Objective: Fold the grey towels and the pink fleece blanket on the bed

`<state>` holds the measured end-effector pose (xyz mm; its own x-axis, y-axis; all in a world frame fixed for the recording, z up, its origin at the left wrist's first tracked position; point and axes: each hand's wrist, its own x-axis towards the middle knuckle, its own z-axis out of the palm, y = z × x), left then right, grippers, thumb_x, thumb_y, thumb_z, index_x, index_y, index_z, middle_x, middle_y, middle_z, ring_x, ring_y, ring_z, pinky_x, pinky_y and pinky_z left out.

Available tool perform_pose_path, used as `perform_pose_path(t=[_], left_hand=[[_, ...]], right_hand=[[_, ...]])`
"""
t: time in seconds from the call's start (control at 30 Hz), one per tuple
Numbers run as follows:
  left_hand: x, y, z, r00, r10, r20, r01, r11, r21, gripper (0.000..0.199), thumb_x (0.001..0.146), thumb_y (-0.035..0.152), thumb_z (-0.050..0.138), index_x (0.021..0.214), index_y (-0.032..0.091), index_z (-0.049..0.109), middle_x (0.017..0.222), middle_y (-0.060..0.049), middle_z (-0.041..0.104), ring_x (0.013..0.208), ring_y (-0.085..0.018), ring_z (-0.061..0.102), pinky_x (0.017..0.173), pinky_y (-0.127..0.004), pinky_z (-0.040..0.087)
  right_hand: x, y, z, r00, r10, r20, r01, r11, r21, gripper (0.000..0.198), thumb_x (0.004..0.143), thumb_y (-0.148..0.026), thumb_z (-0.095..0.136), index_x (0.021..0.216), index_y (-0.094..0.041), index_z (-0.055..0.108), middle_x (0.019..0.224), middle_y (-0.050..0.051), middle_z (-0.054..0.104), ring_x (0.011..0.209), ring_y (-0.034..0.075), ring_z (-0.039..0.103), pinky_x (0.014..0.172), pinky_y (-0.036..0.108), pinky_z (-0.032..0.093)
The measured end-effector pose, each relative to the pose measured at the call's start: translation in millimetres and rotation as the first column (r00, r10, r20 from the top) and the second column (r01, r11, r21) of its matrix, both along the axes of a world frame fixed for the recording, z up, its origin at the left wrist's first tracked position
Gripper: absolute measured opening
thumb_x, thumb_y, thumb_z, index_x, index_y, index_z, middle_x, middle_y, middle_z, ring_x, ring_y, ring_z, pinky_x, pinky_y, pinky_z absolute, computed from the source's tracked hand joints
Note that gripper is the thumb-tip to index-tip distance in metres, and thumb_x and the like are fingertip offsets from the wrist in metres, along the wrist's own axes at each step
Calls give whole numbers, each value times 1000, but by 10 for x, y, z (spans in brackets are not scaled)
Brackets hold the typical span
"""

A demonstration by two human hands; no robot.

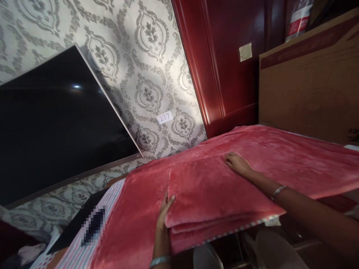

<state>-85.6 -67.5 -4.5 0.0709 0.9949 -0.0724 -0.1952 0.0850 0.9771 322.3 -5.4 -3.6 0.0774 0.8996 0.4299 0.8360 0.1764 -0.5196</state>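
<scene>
A plush coral-red blanket [146, 194] is spread over the table, and part of it lies folded in several layers near the front edge. My left hand [166, 204] grips the left side of the folded part, thumb on top and fingers underneath. At the far right corner of the fold, my right hand [236, 163] has its fingers curled together on the blanket's edge, pinching it. The fingertips of that hand are partly hidden.
A striped cloth [84, 231] shows under the blanket at the left, with a blurred dark object on it. Behind stand a large dark screen [64, 123] and a patterned wall with a paper label [165, 117]. A cardboard box [308, 86] carrying a bottle [298, 20] borders the right.
</scene>
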Motion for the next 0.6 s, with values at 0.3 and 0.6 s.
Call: perform_pose_path(t=[0.3,0.6], left_hand=[[6,-25,30,1000,-13,-18,13,1000,-12,77,69,45,86,138,23,63,137,-12,67,134,-36,56,118,-52,41],[27,-16,5,1000,-3,17,4,1000,-12,77,68,43,87,137,21,63,137,-14,67,136,-37,55,117,-53,41]], right_hand=[[127,72,-102,996,-60,-69,60,998,-1,21,86,-26,49,81,-17,67,89,7,69,83,18,60,77,27,45],[106,53,-86,996,-65,-63,65,998,7,18,85,-25,49,79,-17,65,89,8,69,83,18,59,76,26,45]])
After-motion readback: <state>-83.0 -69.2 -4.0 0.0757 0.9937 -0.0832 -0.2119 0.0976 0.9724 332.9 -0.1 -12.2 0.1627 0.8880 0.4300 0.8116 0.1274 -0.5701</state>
